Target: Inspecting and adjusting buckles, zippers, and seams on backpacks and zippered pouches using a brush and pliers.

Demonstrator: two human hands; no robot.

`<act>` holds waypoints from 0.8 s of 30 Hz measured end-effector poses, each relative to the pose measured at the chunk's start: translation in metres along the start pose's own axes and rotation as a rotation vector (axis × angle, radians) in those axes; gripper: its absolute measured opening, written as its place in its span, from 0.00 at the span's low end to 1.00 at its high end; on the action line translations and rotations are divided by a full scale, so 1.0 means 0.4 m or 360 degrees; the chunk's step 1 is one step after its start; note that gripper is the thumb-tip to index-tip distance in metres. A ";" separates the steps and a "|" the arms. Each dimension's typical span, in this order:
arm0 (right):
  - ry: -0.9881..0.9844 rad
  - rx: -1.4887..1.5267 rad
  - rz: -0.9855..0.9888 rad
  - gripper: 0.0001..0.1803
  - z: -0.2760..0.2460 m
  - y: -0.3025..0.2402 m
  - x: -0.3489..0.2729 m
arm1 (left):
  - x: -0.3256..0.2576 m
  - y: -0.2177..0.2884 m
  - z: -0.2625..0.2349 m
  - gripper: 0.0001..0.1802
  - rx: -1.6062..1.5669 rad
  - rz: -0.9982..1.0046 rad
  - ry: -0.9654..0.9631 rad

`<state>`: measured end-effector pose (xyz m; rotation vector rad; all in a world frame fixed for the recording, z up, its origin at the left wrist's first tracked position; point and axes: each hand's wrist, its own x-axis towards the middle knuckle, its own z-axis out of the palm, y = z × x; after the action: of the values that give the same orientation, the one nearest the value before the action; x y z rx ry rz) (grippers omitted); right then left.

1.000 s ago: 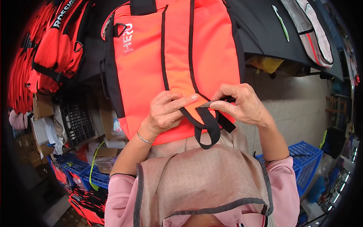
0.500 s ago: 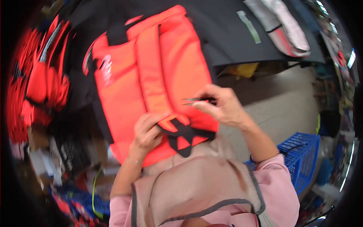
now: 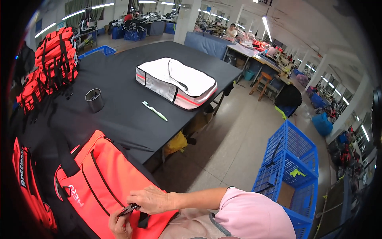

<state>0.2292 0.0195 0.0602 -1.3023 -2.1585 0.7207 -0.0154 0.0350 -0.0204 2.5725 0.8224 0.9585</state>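
Orange-red fabric bag with black trim [image 3: 124,171], lying under and ahead of the fingers.
The right hand [image 3: 149,200] has its fingers closed around small dark metal snips [image 3: 128,209]; the left hand [image 3: 119,226] bends its fingers just beside the blades, but what they grip I cannot tell. The step seems to be trimming; the next move calls, I think, for steady cloth.

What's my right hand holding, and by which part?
Your right hand holds dark thread snips, apparently by the handle end; the exact grip is hidden.
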 end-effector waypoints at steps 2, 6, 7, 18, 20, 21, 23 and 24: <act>0.0066 0.0094 -0.0155 0.12 -0.005 0.005 -0.003 | 0.011 0.007 -0.005 0.20 -0.0025 0.0078 0.0021; 0.0198 0.0436 -0.0484 0.15 -0.024 -0.012 0.009 | -0.001 0.013 0.011 0.25 -0.0289 -0.0228 0.0621; 0.0207 0.0444 -0.0478 0.15 -0.031 -0.020 0.016 | -0.006 0.010 0.009 0.26 -0.0330 -0.0539 0.0597; 0.0004 0.1539 -0.0051 0.12 0.015 0.060 0.156 | 0.064 0.095 0.006 0.25 -0.0682 -0.0589 0.0571; -0.0387 0.1665 0.0410 0.13 0.060 0.091 0.155 | 0.074 0.084 0.006 0.27 -0.0819 -0.0528 0.0624; -0.0618 0.1794 0.0416 0.14 0.122 0.116 0.169 | 0.075 0.075 -0.021 0.29 -0.0272 -0.0145 0.0455; -0.0736 0.1810 0.0522 0.16 0.145 0.132 0.164 | 0.079 0.065 -0.024 0.32 0.0242 0.0251 0.0255; -0.0734 0.1817 0.0526 0.16 0.141 0.130 0.162 | 0.072 0.071 -0.007 0.24 0.0136 0.0116 0.0354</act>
<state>0.1980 0.0887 -0.0056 -0.8563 -1.3042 2.1250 0.0124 0.0296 0.0087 2.6158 0.8476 1.2760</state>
